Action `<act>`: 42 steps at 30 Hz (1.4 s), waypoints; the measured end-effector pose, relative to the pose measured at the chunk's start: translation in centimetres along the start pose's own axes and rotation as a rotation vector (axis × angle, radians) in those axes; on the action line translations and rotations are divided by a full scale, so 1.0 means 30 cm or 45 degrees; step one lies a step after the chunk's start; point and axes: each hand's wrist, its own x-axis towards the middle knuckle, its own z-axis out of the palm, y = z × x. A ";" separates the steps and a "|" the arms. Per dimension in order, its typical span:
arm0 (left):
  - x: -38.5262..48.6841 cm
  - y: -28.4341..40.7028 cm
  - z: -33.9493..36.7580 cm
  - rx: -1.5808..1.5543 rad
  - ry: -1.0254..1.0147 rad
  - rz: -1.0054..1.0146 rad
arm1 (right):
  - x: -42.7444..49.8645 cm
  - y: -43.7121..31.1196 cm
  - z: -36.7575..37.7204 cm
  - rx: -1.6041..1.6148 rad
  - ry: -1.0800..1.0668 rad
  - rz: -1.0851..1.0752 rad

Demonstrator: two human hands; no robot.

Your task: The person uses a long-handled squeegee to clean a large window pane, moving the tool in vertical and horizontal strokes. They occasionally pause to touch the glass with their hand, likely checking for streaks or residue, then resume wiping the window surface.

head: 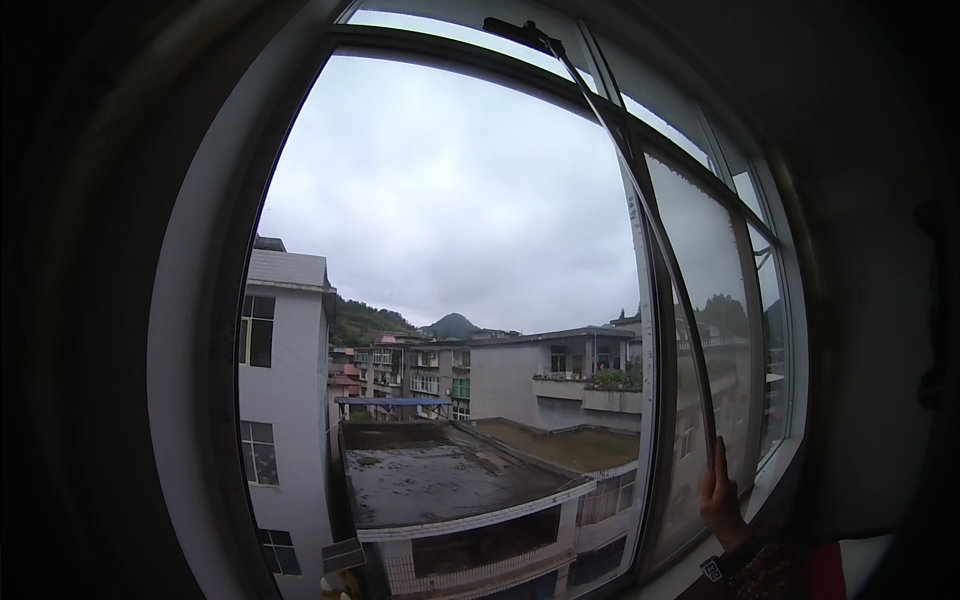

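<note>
My right hand grips the lower end of a long metal pole, with one finger stretched up along it. From there the pole runs up and leftward, looking bent in the wide view. At its top a dark, wide window-cleaning head is raised in front of the narrow upper pane; whether it presses on the glass I cannot tell. Below lies a large window opening. My left hand is out of view.
A dark window frame bar crosses beneath the cleaning head. Behind the pole stands a hazy sliding pane. A pale sill runs along the right. Outside are a flat wet roof and a white building.
</note>
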 end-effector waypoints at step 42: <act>0.020 -0.019 0.270 0.017 -0.514 -0.086 | -0.498 -0.032 0.004 0.382 -0.067 0.428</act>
